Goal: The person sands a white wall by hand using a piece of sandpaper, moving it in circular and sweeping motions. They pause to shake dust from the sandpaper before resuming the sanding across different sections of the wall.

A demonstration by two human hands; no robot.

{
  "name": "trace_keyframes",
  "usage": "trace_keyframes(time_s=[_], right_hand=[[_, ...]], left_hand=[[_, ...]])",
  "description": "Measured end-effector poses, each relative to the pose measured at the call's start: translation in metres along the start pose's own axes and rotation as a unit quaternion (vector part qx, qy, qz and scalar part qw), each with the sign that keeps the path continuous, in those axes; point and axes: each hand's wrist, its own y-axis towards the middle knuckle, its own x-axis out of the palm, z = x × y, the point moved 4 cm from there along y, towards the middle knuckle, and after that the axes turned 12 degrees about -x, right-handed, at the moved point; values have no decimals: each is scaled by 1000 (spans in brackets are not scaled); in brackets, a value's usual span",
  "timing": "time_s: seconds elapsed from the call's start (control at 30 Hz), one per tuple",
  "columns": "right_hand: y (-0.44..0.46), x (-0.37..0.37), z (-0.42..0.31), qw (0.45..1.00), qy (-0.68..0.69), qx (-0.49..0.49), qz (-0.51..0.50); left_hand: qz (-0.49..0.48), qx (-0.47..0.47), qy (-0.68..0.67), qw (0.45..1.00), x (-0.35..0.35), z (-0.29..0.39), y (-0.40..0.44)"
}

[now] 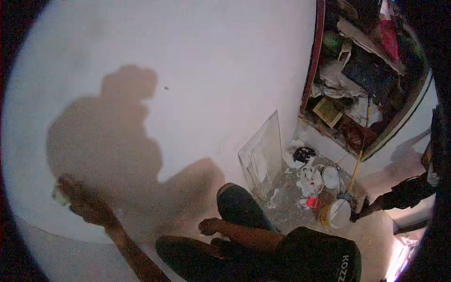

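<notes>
At the lower left, my left hand (pixel 87 202) is against the white wall (pixel 211 61), its fingers closed around a small pale piece (pixel 59 196). Only an edge of that piece shows beyond the fingers, so its kind is unclear. My right hand (pixel 210 227) is curled into a loose fist beside my bent knee (pixel 232 195). Nothing shows in it. A large shadow of my head and body falls across the wall between the left hand and a small dark mark (pixel 166 88).
A pale, smeared sheet (pixel 260 160) leans against the wall. Beyond it, a white bucket (pixel 339 214), a red item (pixel 313 202) and a round lid (pixel 330 177) stand on the stained floor. A framed recess (pixel 371 70) holds heaped rubbish. Another person's leg (pixel 399 195) is at right.
</notes>
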Motion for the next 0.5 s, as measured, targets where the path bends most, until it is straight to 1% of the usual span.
trace_keyframes(time_s=[0.03,0.07,0.17,0.2,0.23,0.27,0.3,0.33,0.37,0.4,0.43,0.47,0.5], right_hand=[[31,41,40,996,-42,-64,36],[59,81,77,986,-88,-124,74],[-17,-30,-29,995,-70,-30,-65],[-20,-33,-28,995,-69,-28,-62],[-24,-34,-27,997,-61,-39,-37],[-27,-31,-29,997,-52,-51,-12],[-18,-21,-16,998,-47,-49,-11],[1,-4,7,998,-5,-63,-15],[13,10,18,996,38,-74,-15],[5,5,12,997,43,-69,-4],[1,1,7,998,25,-60,2],[-3,-4,-1,998,14,-54,10],[-3,-7,-5,999,7,-47,17]], left_hand=[[22,-42,93,995,-11,29,-25],[25,-41,95,994,-8,16,-35],[113,17,101,988,-9,-40,-77],[139,39,101,984,-9,-52,-82],[163,61,100,980,-6,-57,-82],[120,83,458,877,-16,-60,-51],[117,87,456,878,-19,-69,-38],[141,37,343,928,-22,-81,-25],[160,-15,220,962,-21,-91,-15],[173,-68,87,979,-20,-91,-5],[160,-65,59,983,-18,-86,0],[96,20,228,969,-10,-76,1],[39,116,375,919,20,-54,-3]])
